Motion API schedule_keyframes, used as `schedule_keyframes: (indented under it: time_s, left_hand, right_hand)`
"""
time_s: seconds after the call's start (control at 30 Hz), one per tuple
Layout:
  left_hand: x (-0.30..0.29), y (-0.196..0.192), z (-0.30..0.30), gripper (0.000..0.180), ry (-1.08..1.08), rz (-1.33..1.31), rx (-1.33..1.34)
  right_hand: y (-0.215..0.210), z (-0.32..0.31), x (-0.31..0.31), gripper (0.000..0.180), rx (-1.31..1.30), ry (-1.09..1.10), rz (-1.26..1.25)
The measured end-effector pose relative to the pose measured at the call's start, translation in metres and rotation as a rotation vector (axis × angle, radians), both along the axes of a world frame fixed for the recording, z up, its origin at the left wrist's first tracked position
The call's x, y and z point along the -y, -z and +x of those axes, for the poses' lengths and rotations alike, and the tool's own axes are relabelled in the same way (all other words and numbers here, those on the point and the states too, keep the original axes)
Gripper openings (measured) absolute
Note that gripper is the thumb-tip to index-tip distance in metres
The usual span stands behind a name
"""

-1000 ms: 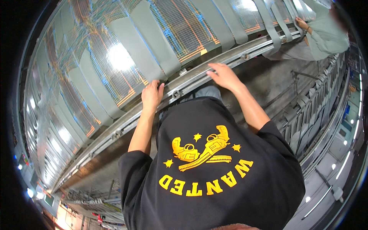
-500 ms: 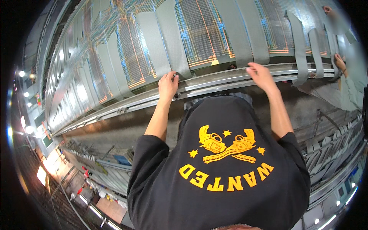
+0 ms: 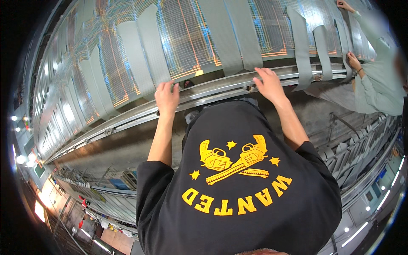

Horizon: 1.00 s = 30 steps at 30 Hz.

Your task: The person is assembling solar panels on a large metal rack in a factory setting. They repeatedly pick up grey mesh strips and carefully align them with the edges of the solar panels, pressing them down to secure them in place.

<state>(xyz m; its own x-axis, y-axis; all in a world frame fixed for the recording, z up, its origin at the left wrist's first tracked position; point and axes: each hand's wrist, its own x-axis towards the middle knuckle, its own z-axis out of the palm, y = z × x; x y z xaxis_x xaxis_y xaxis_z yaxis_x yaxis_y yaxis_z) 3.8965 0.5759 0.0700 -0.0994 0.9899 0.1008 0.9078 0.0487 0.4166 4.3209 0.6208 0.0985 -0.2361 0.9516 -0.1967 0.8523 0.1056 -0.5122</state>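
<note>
My left hand rests with fingers curled on the lower end of a grey fabric strip where it meets the long metal rail. Further right on the same rail lies my right hand, fingers spread flat, just below another grey strip. Behind the strips a wire mesh panel with coloured threads runs the length of the frame. My black shirt with a yellow print fills the lower middle.
A co-worker in a pale green top stands at the right, one hand on a strip, the other hand higher on the panel. Another machine frame runs along the lower right. Grey floor lies below the rail.
The view has swung so the panel sits more level and closer. Both my hands stay on the rail; the left has edged up onto the strip's end.
</note>
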Motion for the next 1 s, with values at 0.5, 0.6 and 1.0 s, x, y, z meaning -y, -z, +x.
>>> schedule_keyframes:
  time_s: [0.5,0.6,1.0]
  left_hand:
    - [-0.044,0.022,0.124,0.023,0.264,-0.056,-0.035]
    - [-0.043,0.026,0.122,0.02,0.251,-0.057,-0.035]
    - [-0.01,0.018,0.128,0.017,0.166,-0.074,0.117]
  right_hand:
    - [-0.01,-0.039,-0.012,0.063,0.229,-0.19,-0.1]
    - [-0.008,-0.03,-0.013,0.059,0.159,-0.102,-0.124]
    - [0.057,0.07,-0.074,0.029,-0.965,1.038,-0.749]
